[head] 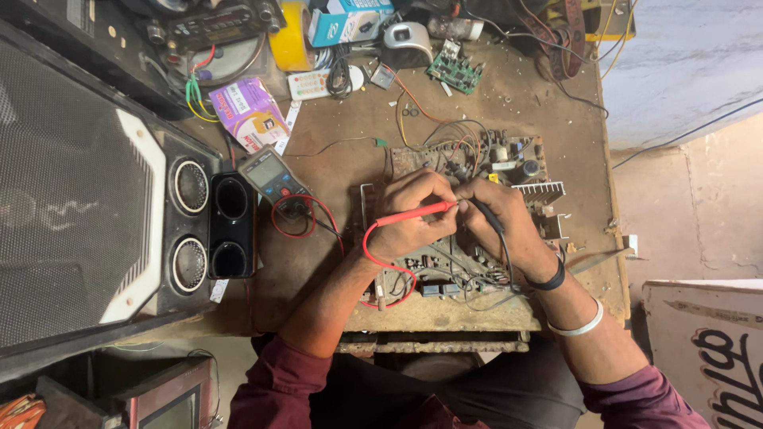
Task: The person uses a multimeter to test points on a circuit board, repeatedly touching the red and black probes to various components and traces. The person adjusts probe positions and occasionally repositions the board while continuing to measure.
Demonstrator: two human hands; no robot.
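Workbench: we look down on a worn brown wooden bench (pixel 509 103), dusty and crowded with electronics parts, with a pale concrete floor to its right.
Circuit board: we have a large bare circuit board (pixel 445 266) lying flat near the front edge of the bench, thick with small components and loose wires, a finned metal heat sink (pixel 540 191) at its right side.
Left hand: our left hand (pixel 413 214) is closed around the red test probe (pixel 415 214), which lies across the fingers with its tip pointing right, down at the board.
Right hand: our right hand (pixel 501 222) grips the black test probe (pixel 486 214); its tip sits just beside the red one, so the two hands nearly touch over the middle of the board.
Leads: a red lead (pixel 373 254) loops down from the red probe over the front of the board; a black lead runs along our right wrist, past a black band and a white bangle (pixel 580 326).
Meter: a handheld digital multimeter (pixel 274 179) lies on the bench left of the board, apart from both hands, red wire coiled beside it.
Speaker: a big black speaker cabinet (pixel 87 191) with round tweeters fills the left side, touching the bench edge.
Back of bench: we see a small green circuit board (pixel 455 70), a yellow tape roll (pixel 290 40), a purple packet (pixel 250 111) and a blue-and-white box (pixel 346 22).
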